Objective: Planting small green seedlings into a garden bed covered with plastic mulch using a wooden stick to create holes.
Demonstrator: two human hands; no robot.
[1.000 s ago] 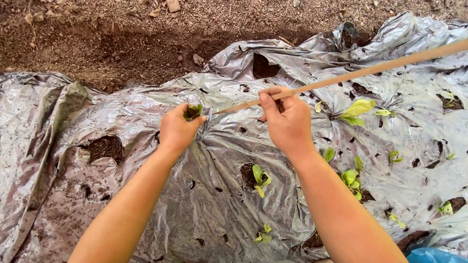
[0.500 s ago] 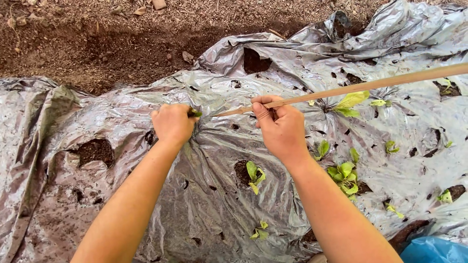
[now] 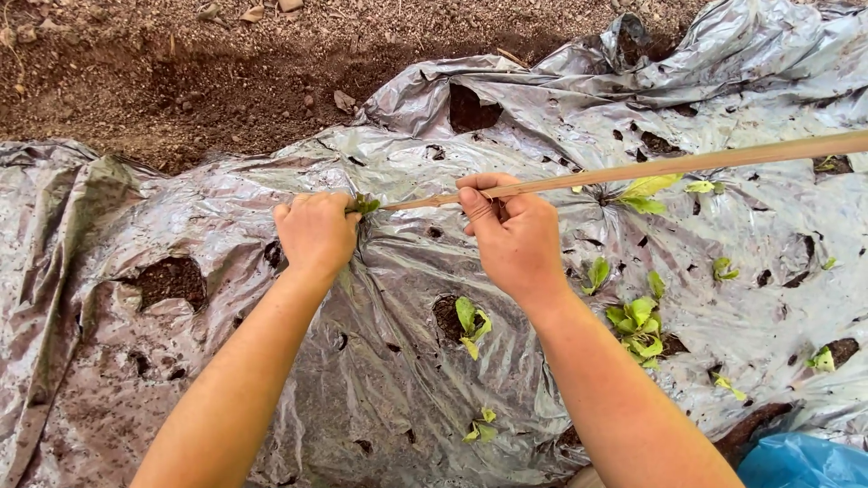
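My left hand [image 3: 316, 231] is closed around a small green seedling [image 3: 365, 204], pressed down against the silver plastic mulch sheet [image 3: 226, 208]. My right hand [image 3: 511, 237] grips a long wooden stick [image 3: 687, 163]. The stick's thin tip points left and ends right beside the seedling. Its far end runs off the right edge of the view. Several young green seedlings [image 3: 472, 323] sit in holes in the sheet below and to the right of my hands.
Bare brown soil [image 3: 181, 81] lies beyond the sheet's far edge. An open soil-filled hole [image 3: 170, 278] is in the sheet at left. A larger leafy seedling [image 3: 646, 192] grows under the stick. A blue plastic thing [image 3: 796, 461] shows at the bottom right corner.
My left hand has dropped from holding the seedling up to pressing it down at the sheet. The stick has tilted flatter, with its tip moved close to the seedling.
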